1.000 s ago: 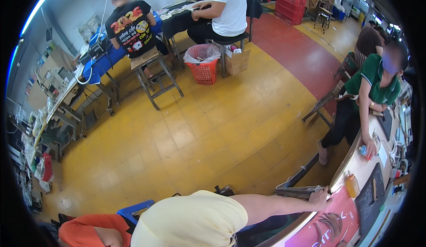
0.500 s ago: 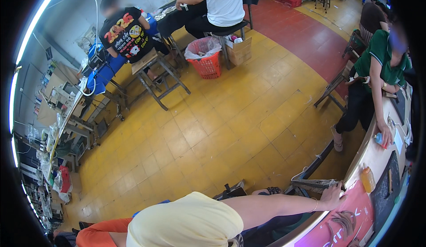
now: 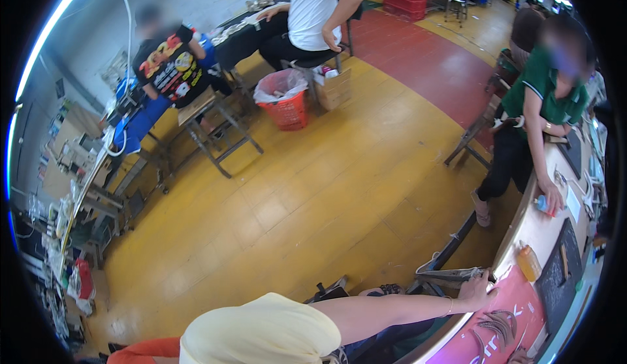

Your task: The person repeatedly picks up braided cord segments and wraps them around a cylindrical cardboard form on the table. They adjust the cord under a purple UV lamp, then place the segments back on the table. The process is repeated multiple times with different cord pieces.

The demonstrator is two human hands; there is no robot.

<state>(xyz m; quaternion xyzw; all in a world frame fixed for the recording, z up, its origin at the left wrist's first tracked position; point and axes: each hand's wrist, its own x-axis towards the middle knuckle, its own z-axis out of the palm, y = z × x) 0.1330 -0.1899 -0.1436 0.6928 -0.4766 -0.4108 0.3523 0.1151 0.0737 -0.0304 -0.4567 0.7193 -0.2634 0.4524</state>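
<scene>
Floor (image 3: 339, 187): smooth tile, yellow, faint sheen. Bin (image 3: 287, 106): red plastic mesh with a thin glossy plastic liner; stool (image 3: 219, 125): wooden top on metal legs. Mat (image 3: 506, 312): glossy pink; box (image 3: 334, 88): matt cardboard.

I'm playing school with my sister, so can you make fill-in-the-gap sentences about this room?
1. The colour of the basket on the floor is ___.
2. The shirt of the person leaning on the table is ___.
3. The mat beside the hand is ___.
4. The floor in the middle of the room is ___.

Missing words: red, green, pink, yellow.
</scene>
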